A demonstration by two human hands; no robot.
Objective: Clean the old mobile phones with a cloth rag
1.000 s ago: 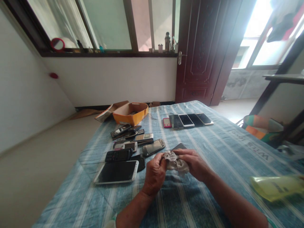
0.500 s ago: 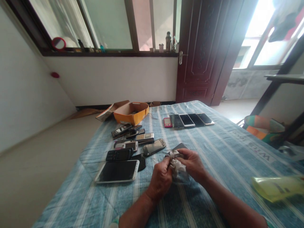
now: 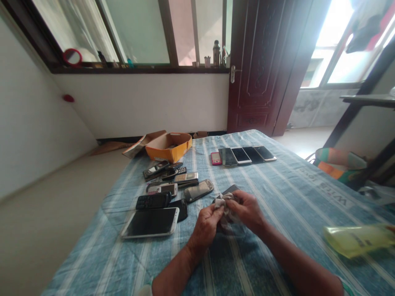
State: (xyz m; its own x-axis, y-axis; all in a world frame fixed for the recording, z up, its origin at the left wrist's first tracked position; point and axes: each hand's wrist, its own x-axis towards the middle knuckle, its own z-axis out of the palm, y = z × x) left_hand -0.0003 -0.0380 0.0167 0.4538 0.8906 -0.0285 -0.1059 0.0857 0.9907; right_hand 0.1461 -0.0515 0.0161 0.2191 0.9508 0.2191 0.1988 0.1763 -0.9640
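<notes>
Both my hands meet over the blue striped cloth [image 3: 277,193] in front of me. My left hand [image 3: 206,225] pinches a crumpled grey rag [image 3: 222,202], and my right hand [image 3: 247,210] is closed on the same rag from the other side. A dark phone [image 3: 230,190] lies under the rag and my fingers, only its far corner showing. A heap of old phones [image 3: 168,187] lies left of my hands, with a large white-edged smartphone [image 3: 150,222] nearest me.
A row of several smartphones [image 3: 243,155] lies farther back. An open orange cardboard box [image 3: 169,145] sits at the far left corner. A yellow-green plastic bottle [image 3: 358,239] lies at the right edge. A dark wooden door [image 3: 262,65] stands behind.
My hands have drawn closer together and bunched the rag tighter over the dark phone; the rag was spread wider a second ago.
</notes>
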